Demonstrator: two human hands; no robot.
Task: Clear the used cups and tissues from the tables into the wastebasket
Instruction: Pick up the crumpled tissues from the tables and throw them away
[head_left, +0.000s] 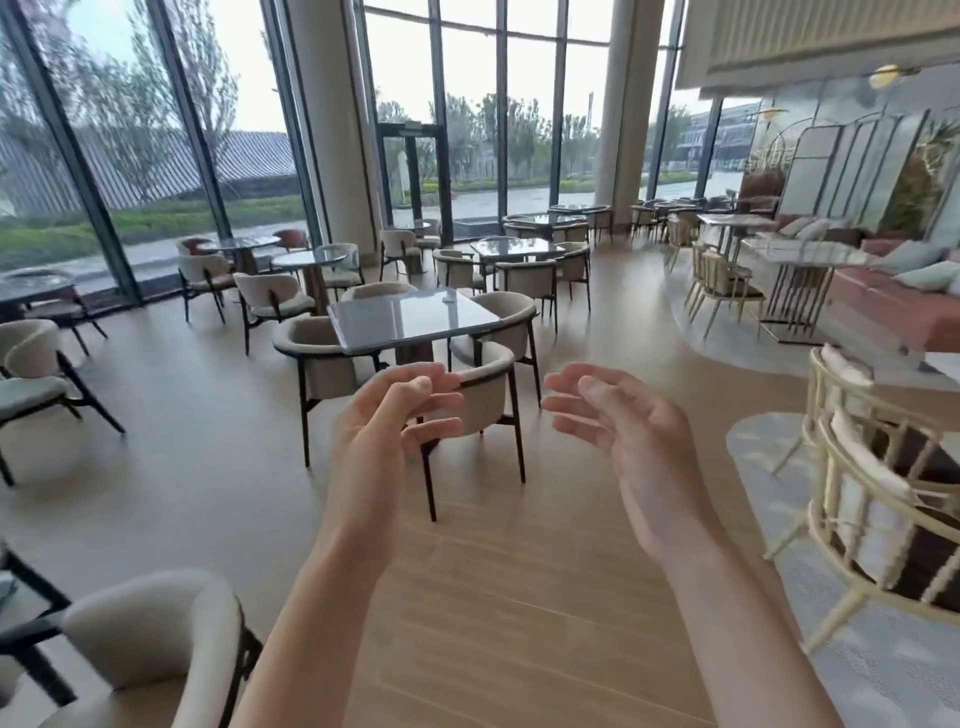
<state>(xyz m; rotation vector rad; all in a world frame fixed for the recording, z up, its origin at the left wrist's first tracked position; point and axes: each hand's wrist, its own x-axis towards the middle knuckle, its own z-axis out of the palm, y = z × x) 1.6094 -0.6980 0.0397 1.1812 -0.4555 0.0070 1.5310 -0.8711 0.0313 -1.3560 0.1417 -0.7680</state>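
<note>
You are holding your left hand (384, 415) and right hand (623, 421) up empty, fingers loosely spread, palms facing, square table (410, 322) ahead bearing a small white scrap (448, 298).

A small pale object (448, 298) lies on the nearest square counter (410, 319) — too small to tell whether it is a tissue or a cup. The cream chair (156, 644) at bottom left is cut off by the frame's edge, and the slatted chairs (878, 499) at right are smeared with blur — their details unreadable.
</note>
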